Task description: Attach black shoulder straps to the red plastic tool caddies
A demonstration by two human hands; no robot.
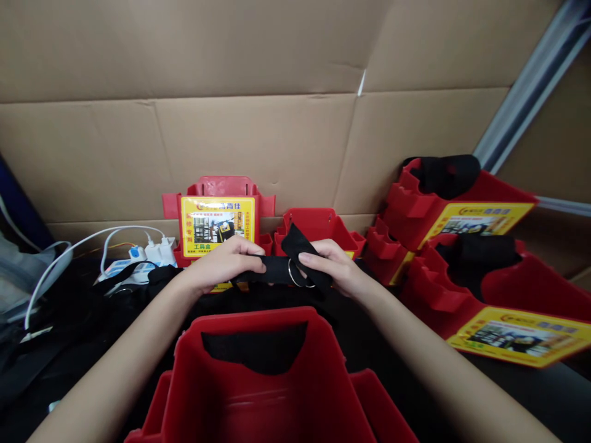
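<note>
A black strap (270, 269) with a metal ring (295, 275) is stretched between my two hands. My left hand (231, 263) is closed on its left part, thumb on top. Near the ring, my right hand (333, 264) pinches a folded end of the same strap, which points up and to the left. Just below my hands stands a red plastic tool box (258, 394), open at the top. Black fabric (253, 351) shows through an opening in its far wall. How the strap joins the box is hidden.
More red tool boxes with yellow labels stand at the back, one (221, 224) behind my left hand. Right of me, boxes (462, 289) hold rolled black straps. White cables run to a power strip (138, 271) at left. A cardboard wall (258, 141) rises behind.
</note>
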